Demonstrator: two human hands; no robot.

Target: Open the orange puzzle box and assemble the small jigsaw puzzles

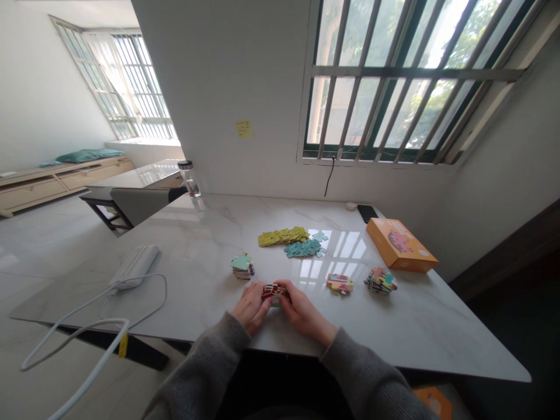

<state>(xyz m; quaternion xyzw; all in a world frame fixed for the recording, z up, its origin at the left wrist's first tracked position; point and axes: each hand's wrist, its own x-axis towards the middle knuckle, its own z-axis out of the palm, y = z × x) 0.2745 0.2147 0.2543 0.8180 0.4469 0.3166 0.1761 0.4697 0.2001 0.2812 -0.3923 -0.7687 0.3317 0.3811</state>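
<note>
Close to the table's front edge, my left hand (252, 305) and my right hand (301, 307) are closed around a small bunch of puzzle pieces (275, 290), one hand on each side. Red and white edges show on top and a bit of green below; the fingers hide the rest. Just beyond my left hand stands a stack of puzzle pieces (242, 266) with a pale green top. To the right of my right hand lie a low pile of pink and yellow puzzle pieces (339, 283) and a taller multicoloured pile (381, 280).
Farther back lie overlapping rows of yellow-green puzzle pieces (284, 235) and teal puzzle pieces (304, 248). An orange box (401, 245) and a black phone (367, 213) are at the right. On the left are a white power strip (135, 266) with its cable and a glass bottle (189, 179).
</note>
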